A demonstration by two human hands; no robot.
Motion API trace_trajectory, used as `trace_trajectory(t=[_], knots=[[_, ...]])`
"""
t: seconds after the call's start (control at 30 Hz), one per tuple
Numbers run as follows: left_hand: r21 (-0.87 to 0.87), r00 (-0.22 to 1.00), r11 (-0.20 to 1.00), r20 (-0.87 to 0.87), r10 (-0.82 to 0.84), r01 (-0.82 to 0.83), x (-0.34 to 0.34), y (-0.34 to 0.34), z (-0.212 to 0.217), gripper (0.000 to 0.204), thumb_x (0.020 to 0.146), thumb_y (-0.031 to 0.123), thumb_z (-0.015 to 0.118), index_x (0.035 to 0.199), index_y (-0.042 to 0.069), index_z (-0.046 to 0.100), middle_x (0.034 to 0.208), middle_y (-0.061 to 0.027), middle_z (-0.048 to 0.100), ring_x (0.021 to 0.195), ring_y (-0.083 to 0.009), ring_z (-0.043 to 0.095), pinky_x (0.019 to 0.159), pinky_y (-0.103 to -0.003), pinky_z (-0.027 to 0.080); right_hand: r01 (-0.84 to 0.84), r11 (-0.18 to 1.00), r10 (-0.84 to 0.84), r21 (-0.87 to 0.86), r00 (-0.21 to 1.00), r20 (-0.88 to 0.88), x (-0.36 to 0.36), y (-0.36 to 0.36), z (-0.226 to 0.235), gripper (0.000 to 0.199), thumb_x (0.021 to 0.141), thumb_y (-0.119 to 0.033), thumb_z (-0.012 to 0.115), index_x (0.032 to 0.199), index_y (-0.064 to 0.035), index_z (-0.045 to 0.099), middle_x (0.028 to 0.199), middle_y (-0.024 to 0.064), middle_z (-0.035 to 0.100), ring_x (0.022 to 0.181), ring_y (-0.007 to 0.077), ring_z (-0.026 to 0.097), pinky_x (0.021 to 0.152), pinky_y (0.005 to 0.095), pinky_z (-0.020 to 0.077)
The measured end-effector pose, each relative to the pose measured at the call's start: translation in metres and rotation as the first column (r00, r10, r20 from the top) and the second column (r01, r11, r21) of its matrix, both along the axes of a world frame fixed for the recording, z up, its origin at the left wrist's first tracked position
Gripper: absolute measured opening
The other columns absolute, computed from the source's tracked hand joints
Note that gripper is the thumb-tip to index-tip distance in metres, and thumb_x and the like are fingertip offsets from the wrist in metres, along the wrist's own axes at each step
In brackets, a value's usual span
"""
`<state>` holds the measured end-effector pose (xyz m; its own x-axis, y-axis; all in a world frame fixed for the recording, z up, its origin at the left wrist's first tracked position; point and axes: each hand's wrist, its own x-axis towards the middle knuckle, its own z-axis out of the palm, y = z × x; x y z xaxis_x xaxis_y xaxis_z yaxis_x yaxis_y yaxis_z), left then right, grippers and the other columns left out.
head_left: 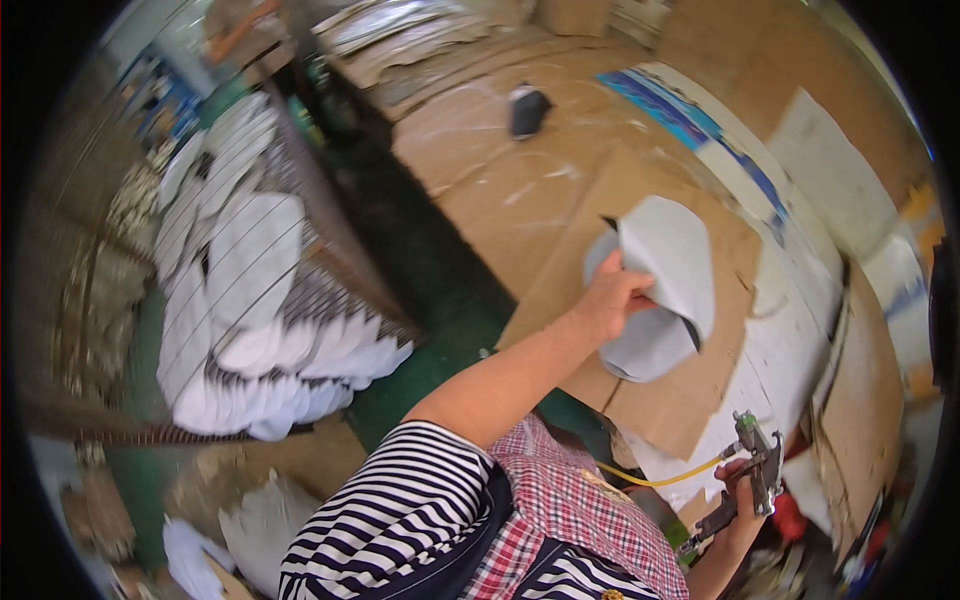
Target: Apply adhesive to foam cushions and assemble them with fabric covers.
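Observation:
My left hand [612,300] reaches out over the work table and pinches a pale grey, curved sheet piece [678,250] by its edge. The sheet bends upward, and dark patches show at its edges. A second pale grey surface [645,350] shows under it; I cannot tell whether it is the same piece folded or another one. Down at the lower right, my right hand [738,488] is wrapped round the handle of a metal spray gun [765,465] with a green knob. A yellow hose [665,483] runs from the gun toward my apron.
Brown cardboard [665,415] lies under the sheet piece. Farther off on the table is a small dark object [529,110]. A wire rack [330,250] at left carries many white flat pieces [255,250]. Another person [245,35] stands at the far left. Cardboard [865,400] leans at right.

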<state>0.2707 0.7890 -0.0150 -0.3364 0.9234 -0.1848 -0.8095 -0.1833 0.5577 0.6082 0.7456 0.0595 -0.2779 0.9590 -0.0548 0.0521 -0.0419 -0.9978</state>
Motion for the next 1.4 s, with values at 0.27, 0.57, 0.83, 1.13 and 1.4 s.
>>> trace_trajectory(t=[0.27, 0.57, 0.83, 1.13, 1.4], knots=[[0.254, 0.978, 0.945, 0.078, 0.193, -0.207, -0.089, -0.128, 0.156, 0.019, 0.081, 0.002, 0.052, 0.099, -0.002, 0.055, 0.094, -0.0119, 0.064, 0.091, -0.0258, 0.063, 0.083, -0.040, 0.051, -0.398, 0.914, 0.391, -0.078, 0.916, -0.086, -0.071, 0.017, 0.011, 0.039, 0.083, -0.018, 0.063, 0.114, 0.0017, 0.050, 0.091, 0.0107, 0.059, 0.082, 0.0203, 0.059, 0.080, 0.0352, 0.0475], [0.496, 0.871, 0.758, -0.007, 0.491, -0.424, -0.267, -0.314, 0.215, 0.025, 0.079, 0.002, 0.055, 0.100, -0.010, 0.050, 0.100, -0.0211, 0.060, 0.089, -0.0323, 0.060, 0.082, -0.040, 0.050, -0.583, 0.812, 0.580, -0.022, 0.811, -0.081, -0.169, -0.019, 0.029, 0.037, 0.083, -0.016, 0.061, 0.114, 0.0023, 0.050, 0.090, 0.0117, 0.059, 0.081, 0.0201, 0.058, 0.078, 0.0353, 0.0467], [0.331, 0.140, 0.203, -0.203, 0.969, -0.922, -0.309, -0.563, 0.216, 0.043, 0.078, -0.004, 0.048, 0.121, -0.010, 0.044, 0.119, -0.0187, 0.054, 0.112, -0.0297, 0.052, 0.098, -0.040, 0.041, -0.671, 0.737, 0.670, -0.083, 0.741, -0.042, -0.264, -0.082, 0.042, 0.033, 0.081, -0.008, 0.062, 0.110, 0.0033, 0.053, 0.089, 0.0124, 0.061, 0.080, 0.0226, 0.060, 0.077, 0.0361, 0.0486], [-0.148, -0.178, -0.263, -0.429, 0.886, -0.953, -0.217, -0.748, 0.008, 0.065, 0.075, -0.003, 0.050, 0.137, 0.004, 0.030, 0.115, -0.0157, 0.055, 0.111, -0.0274, 0.052, 0.088, -0.041, 0.048, -0.823, 0.565, 0.825, -0.055, 0.564, 0.038, -0.339, -0.127, 0.051, 0.032, 0.079, -0.012, 0.063, 0.106, 0.0031, 0.055, 0.086, 0.0113, 0.062, 0.077, 0.0218, 0.061, 0.074, 0.0365, 0.0491], [-0.641, -0.253, -0.461, -0.392, 0.884, -0.614, -0.118, -0.757, -0.193, 0.024, 0.075, 0.005, 0.052, 0.099, 0.004, 0.053, 0.084, -0.0125, 0.054, 0.066, -0.0257, 0.056, 0.058, -0.037, 0.054, -0.789, 0.606, 0.791, -0.102, 0.611, -0.025, -0.312, -0.119, 0.057, 0.027, 0.077, -0.008, 0.063, 0.101, 0.0022, 0.056, 0.084, 0.0091, 0.061, 0.079, 0.0187, 0.060, 0.076, 0.0320, 0.0471]])
